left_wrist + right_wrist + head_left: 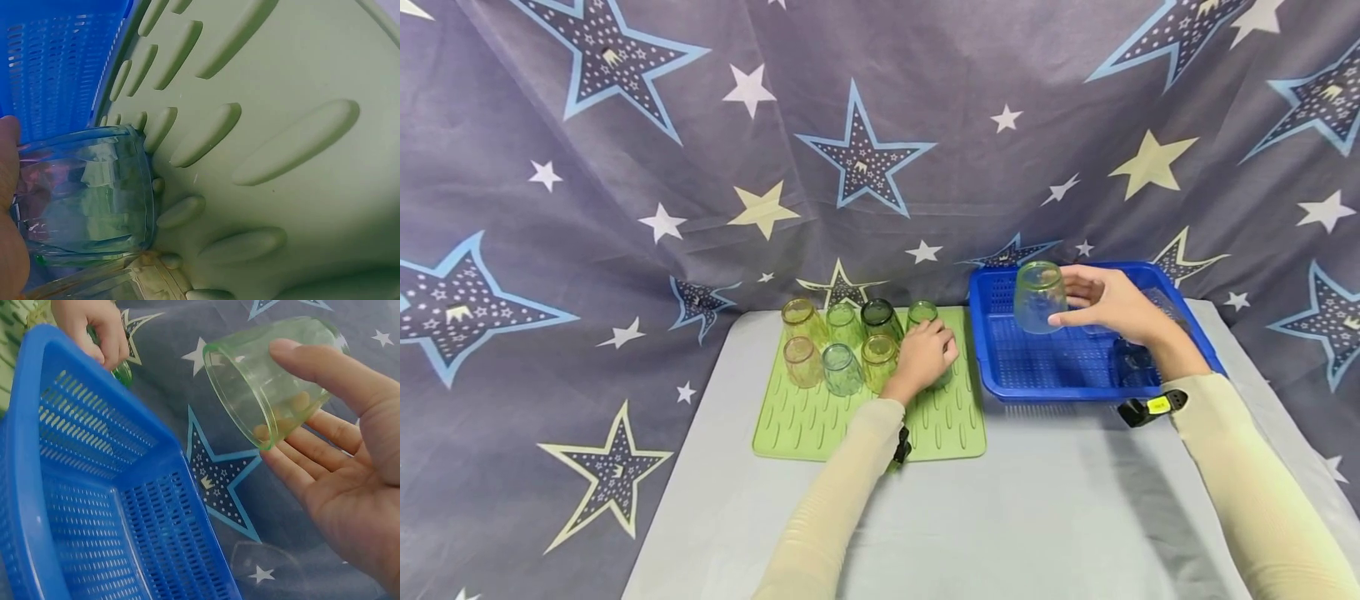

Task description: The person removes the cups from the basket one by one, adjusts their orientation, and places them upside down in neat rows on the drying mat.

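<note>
Over the blue basket [1000, 392], my right hand [1108, 304] holds a green-tinted glass [1040, 300] between thumb and fingers. The right wrist view shows the same green glass [281, 375] with its thumb on one side and fingers on the other. My left hand [925, 354] grips a light blue glass [94, 194] at the right of the front row on the green mat [820, 433]. Its fingers hide most of that glass in the head view. Right behind this hand is another green glass [922, 312].
Amber [801, 321], green [844, 323], dark green [881, 318], pink [802, 362], blue [842, 370] and yellow [879, 362] glasses stand in two rows on the mat. A dark blue glass [1135, 363] lies in the basket. A star-patterned cloth [865, 158] hangs behind the table [1000, 517].
</note>
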A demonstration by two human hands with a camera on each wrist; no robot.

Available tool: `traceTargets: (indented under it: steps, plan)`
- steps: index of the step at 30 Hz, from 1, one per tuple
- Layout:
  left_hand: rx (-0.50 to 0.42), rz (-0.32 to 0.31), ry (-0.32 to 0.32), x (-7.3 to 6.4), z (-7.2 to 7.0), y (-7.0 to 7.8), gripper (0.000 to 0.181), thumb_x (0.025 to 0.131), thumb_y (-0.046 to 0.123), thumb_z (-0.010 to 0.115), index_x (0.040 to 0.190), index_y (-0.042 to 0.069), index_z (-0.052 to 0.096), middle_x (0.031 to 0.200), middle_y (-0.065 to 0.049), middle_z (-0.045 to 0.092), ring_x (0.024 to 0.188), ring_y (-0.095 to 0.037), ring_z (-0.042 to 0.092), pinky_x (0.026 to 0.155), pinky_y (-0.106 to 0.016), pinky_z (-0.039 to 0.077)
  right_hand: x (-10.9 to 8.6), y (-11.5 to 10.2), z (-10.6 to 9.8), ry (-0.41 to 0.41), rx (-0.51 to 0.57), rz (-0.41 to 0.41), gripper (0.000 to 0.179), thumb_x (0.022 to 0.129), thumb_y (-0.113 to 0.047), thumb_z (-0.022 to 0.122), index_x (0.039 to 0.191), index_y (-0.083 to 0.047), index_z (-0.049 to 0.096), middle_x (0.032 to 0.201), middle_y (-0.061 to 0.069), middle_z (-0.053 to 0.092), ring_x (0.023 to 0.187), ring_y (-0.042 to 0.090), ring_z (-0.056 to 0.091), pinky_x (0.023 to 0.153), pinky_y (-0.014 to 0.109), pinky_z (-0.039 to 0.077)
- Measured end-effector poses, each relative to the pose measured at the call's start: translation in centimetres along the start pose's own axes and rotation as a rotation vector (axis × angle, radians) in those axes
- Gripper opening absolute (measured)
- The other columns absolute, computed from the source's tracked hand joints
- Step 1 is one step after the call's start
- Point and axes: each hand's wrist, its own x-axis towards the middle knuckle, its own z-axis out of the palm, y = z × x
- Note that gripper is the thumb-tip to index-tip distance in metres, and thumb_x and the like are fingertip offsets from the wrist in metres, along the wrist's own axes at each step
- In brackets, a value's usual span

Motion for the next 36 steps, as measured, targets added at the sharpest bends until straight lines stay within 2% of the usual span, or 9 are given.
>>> traceTargets:
  steps: [7,17,21,24,30,36]
  plan:
    - [-0.011,-0.008,0.003,0.0,-0.4,0.2,0.031,0.103,0.028,0.046,0.107,0.019,0.075,0.109,0.001,0.065,0.1,-0.019,0.059,0.095,-0.036,0.052,0.2,-0.6,0.3,-0.099,0.082,0.018,0.065,0.082,0.002,0.081,0.14,0.003,0.052,0.115,-0.012,0.07,0.107,0.005,0.066,0.093,0.015,0.054]
    - [-0.015,0.001,0.022,-0.2,-0.6,0.3,0.03,0.103,0.028,0.047,0.107,0.018,0.075,0.108,0.001,0.066,0.099,-0.019,0.06,0.095,-0.036,0.052,0.2,-0.6,0.2,-0.195,0.043,0.064,0.076,0.086,-0.003,0.078,0.15,0.006,0.039,0.132,0.0,0.059,0.113,0.0,0.06,0.095,0.014,0.052]
    - [-0.004,0.008,0.047,-0.2,-0.8,0.2,0.029,0.102,0.027,0.049,0.106,0.018,0.076,0.107,0.001,0.067,0.098,-0.019,0.061,0.093,-0.035,0.053,0.4,-0.5,0.7,-0.197,0.077,0.061,0.071,0.084,-0.002,0.08,0.146,0.003,0.046,0.131,-0.001,0.062,0.115,0.003,0.062,0.097,0.016,0.052]
    - [-0.004,0.009,0.068,-0.2,-0.9,0.1,0.028,0.101,0.026,0.05,0.105,0.017,0.076,0.106,0.001,0.068,0.098,-0.02,0.062,0.091,-0.035,0.053,0.5,-0.4,1.1,-0.212,0.089,0.035,0.07,0.083,-0.001,0.08,0.145,0.004,0.047,0.128,-0.007,0.063,0.116,0.003,0.062,0.098,0.016,0.051]
    - [-0.061,-0.005,0.033,-0.1,-1.1,0.1,0.028,0.102,0.026,0.05,0.107,0.017,0.076,0.111,0.0,0.069,0.102,-0.02,0.062,0.095,-0.037,0.052,0.5,0.0,1.9,-0.219,0.105,0.038,0.069,0.083,-0.001,0.081,0.144,0.004,0.048,0.126,-0.009,0.064,0.115,0.004,0.062,0.099,0.016,0.051]
    - [-0.2,-0.033,-0.018,-0.1,-1.2,0.0,0.026,0.102,0.028,0.053,0.112,0.019,0.074,0.117,0.0,0.069,0.106,-0.021,0.061,0.099,-0.04,0.05,0.4,0.4,2.7,-0.232,0.099,0.046,0.071,0.085,-0.005,0.08,0.146,0.003,0.046,0.132,-0.002,0.06,0.118,0.002,0.06,0.101,0.017,0.051]
